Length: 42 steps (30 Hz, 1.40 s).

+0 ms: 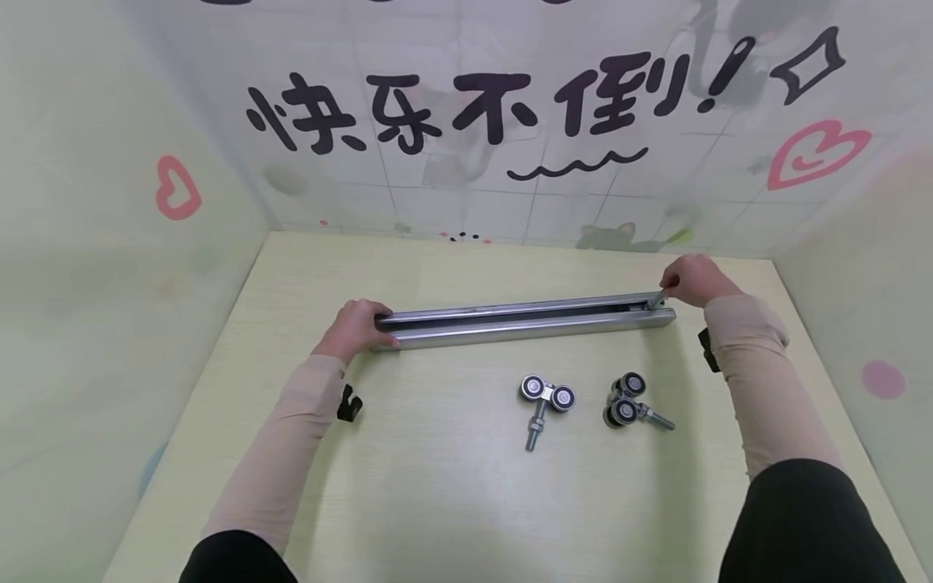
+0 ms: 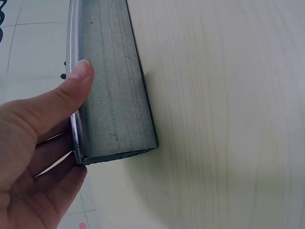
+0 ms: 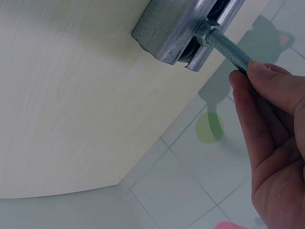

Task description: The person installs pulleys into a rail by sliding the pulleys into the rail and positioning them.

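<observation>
A long metal C-shaped track (image 1: 525, 327) lies across the table with its slot facing up. My left hand (image 1: 353, 328) grips its left end; in the left wrist view the thumb (image 2: 81, 78) rests on the rim and the fingers are partly hidden behind it. At the right end, a roller trolley sits inside the track, its wheels mostly hidden. Its threaded bolt (image 3: 231, 50) sticks out through the slot, with a nut (image 3: 208, 32) at the base. Thumb and fingers of my right hand (image 1: 697, 279) pinch the bolt's free end.
Two more roller trolleys lie on the table in front of the track: one (image 1: 547, 393) with its bolt toward me, another (image 1: 625, 411) with its bolt pointing right. The table (image 1: 452, 478) is bounded by a printed back wall (image 1: 466, 170) and side walls.
</observation>
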Each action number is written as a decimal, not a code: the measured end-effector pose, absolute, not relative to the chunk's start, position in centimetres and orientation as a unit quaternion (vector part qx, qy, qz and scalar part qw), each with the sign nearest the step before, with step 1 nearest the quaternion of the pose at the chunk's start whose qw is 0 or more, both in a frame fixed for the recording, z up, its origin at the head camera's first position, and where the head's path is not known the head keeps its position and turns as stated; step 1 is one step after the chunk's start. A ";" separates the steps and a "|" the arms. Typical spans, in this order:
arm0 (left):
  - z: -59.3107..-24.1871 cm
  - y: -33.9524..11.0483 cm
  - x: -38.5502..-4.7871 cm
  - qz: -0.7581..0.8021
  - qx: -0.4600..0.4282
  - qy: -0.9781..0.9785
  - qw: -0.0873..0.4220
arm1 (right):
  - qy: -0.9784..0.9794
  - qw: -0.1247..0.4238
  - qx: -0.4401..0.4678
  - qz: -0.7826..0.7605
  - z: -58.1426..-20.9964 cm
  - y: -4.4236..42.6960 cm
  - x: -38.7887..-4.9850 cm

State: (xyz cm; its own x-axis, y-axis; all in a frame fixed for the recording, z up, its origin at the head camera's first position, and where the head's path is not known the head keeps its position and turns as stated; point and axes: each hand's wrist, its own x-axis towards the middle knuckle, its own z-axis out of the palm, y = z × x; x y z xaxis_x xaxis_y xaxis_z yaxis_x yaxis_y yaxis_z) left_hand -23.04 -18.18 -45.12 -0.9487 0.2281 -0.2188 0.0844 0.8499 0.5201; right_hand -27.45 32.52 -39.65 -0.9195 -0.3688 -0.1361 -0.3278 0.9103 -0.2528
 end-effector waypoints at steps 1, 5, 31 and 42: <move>-45.1 -18.2 -23.0 0.263 0.082 0.951 0.137 | 0.973 0.095 -0.179 -0.111 -39.6 32.4 -27.5; -45.2 -18.3 -22.9 0.264 0.081 0.951 0.139 | 0.970 0.118 -0.187 -0.102 -39.2 32.2 -27.8; -45.1 -18.3 -23.1 0.260 0.073 0.950 0.156 | 0.949 0.212 -0.224 -0.070 -41.4 25.4 -27.7; -45.0 -18.4 -22.9 0.266 0.068 0.949 0.152 | 0.951 0.173 -0.234 -0.101 -44.1 24.3 -27.9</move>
